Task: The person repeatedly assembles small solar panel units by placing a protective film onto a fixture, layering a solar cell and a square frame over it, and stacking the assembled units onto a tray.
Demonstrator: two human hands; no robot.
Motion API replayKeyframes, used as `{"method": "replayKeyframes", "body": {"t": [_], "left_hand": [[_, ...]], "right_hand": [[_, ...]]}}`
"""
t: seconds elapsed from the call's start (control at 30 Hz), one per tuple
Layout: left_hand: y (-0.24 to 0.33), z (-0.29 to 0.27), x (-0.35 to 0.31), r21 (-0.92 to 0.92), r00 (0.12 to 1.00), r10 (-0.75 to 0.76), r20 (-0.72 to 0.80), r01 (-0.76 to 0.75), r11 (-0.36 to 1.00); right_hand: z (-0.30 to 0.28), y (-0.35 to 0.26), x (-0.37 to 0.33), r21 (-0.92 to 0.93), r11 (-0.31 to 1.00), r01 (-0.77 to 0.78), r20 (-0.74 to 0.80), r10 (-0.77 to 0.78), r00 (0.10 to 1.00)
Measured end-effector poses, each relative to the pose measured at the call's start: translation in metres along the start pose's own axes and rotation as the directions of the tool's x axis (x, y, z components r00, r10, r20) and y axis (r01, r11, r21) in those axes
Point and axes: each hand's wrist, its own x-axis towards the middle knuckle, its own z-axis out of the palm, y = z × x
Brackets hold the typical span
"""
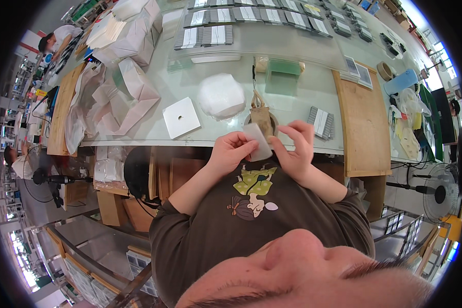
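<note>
Head view: left hand (231, 151) and right hand (299, 149) both pinch a small pale flat piece (256, 141) at the table edge (205, 142) | brown paper bag (262, 118) just behind | grey stacks (321, 123) nearby, apparently unhandled.

There is one view. The camera sits on the person's head and looks straight down, so the nose and cheek fill the bottom of the picture. The left hand (232, 152) and right hand (299, 149) are close, in the middle. The glass table (292, 92) curves across the top. Edges bend round like a bowl.
</note>
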Motion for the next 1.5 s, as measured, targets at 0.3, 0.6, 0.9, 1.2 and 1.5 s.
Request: {"method": "replayKeyframes", "body": {"t": [0.3,0.6,0.9,1.2,1.5], "left_hand": [[0.0,-0.001,-0.003,-0.159,0.995,-0.016,0.097,0.032,0.987],[-0.011,-0.01,0.002,-0.249,0.985,-0.065,0.162,0.105,0.963],[-0.006,-0.004,0.001,-0.159,0.987,-0.1,0.122,0.119,0.98],[-0.008,-0.012,0.002,-0.082,0.989,-0.002,0.148,0.015,0.996],[0.033,-0.071,0.019,-0.194,0.988,-0.007,-0.152,-0.023,0.981]], "right_hand": [[0.014,0.01,-0.025,0.543,0.637,-0.546,0.417,0.36,0.835],[0.011,0.011,-0.023,0.592,0.591,-0.548,0.449,0.322,0.833],[0.01,0.012,-0.022,0.625,0.548,-0.556,0.471,0.303,0.829],[0.013,0.021,-0.03,0.466,0.537,-0.703,0.455,0.536,0.711],[-0.004,0.057,-0.02,0.759,0.24,-0.606,0.192,0.806,0.56]]}}
